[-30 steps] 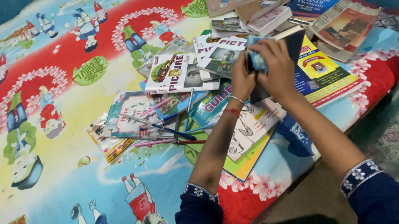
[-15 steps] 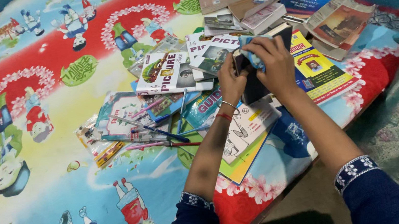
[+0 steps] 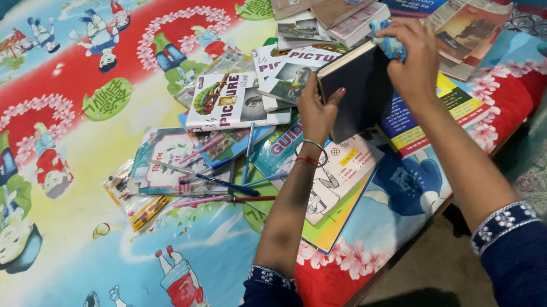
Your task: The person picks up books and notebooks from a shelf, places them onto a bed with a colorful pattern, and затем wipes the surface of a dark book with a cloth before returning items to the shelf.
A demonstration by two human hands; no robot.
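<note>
I see my left hand (image 3: pixel 316 114) clamped on the lower edge of a dark hardcover book (image 3: pixel 358 89), held tilted above the bed (image 3: pixel 85 220). My right hand (image 3: pixel 414 57) pinches a soft blue cloth (image 3: pixel 387 43) against its top corner. The book looks stiff and fairly heavy (best gripped along the edges). No containers, only loose books (image 3: pixel 238 98) and pens (image 3: pixel 221 181).

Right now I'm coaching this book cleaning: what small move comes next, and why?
Probably draw the blue cloth down the dark book: the right hand presses it at the top corner, the left hand steadies the book's edge, and the cover below looks unwiped.
</note>
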